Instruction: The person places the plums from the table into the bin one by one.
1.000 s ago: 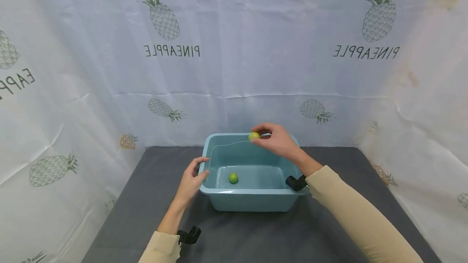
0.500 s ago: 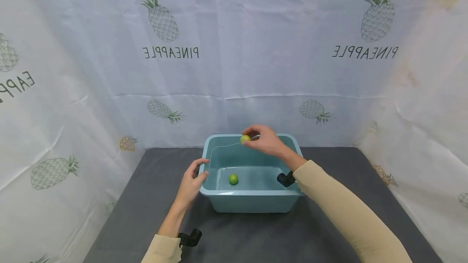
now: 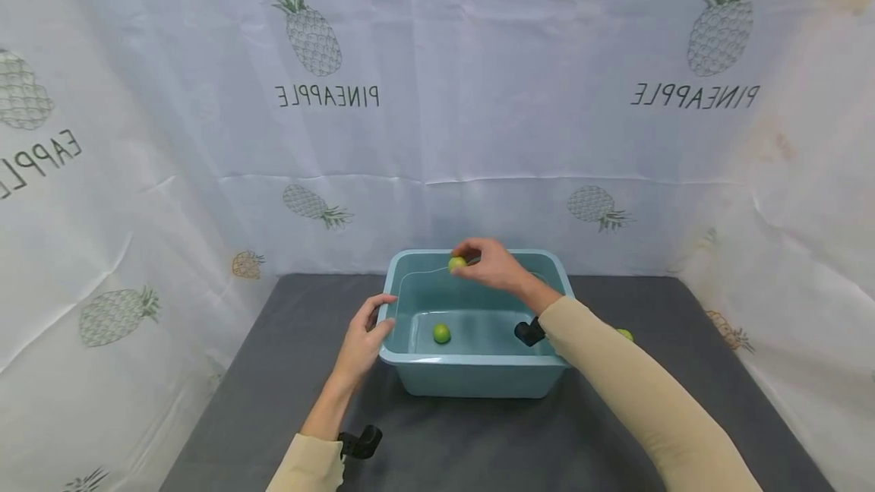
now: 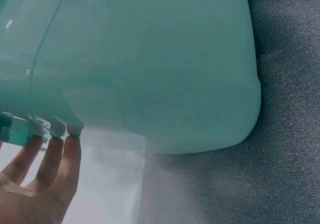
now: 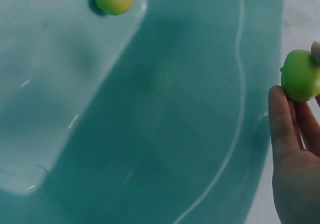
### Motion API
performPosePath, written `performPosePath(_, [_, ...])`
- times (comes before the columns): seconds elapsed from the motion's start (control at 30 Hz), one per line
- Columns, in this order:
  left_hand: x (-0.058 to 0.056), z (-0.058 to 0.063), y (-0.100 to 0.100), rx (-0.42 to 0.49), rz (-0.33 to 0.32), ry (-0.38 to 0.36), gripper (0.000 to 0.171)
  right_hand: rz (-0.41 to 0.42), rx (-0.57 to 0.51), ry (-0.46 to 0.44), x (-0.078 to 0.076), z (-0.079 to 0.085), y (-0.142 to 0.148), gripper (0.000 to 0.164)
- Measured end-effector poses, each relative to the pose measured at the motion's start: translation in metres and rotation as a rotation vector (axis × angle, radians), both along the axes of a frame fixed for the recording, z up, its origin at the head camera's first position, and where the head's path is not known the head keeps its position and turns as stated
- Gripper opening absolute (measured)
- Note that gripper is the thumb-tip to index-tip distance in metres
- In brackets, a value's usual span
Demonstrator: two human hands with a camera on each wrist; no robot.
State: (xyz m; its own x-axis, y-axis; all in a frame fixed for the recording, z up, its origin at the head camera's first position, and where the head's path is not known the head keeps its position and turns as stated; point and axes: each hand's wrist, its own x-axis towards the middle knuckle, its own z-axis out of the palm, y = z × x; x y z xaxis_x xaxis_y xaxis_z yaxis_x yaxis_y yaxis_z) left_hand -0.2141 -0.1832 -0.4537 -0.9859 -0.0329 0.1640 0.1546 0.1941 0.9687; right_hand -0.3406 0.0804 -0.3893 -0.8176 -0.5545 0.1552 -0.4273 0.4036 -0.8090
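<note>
Limes (image 3: 441, 333) are counted as three: one is seen on the floor of the single teal basin (image 3: 472, 380), a second lime (image 3: 456, 266) is pinched by the right hand (image 3: 492, 266) above it, and a third lime (image 3: 625, 334) is partly hidden by the right sleeve (image 3: 632, 378), over the grey counter (image 3: 235, 416). The basin's rim is gripped by the left hand (image 3: 358, 336). On the backdrop (image 3: 437, 97), "PINEAPPLE" is printed, mirrored, twice in full and once cut off at the left edge.
</note>
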Motion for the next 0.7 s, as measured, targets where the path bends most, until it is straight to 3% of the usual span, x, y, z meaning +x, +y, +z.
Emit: performPosePath(0.7, [0.001, 0.001, -0.001, 0.006, -0.006, -0.009, 0.035, 0.034, 0.121, 0.01, -0.01, -0.017, -0.008, 0.038])
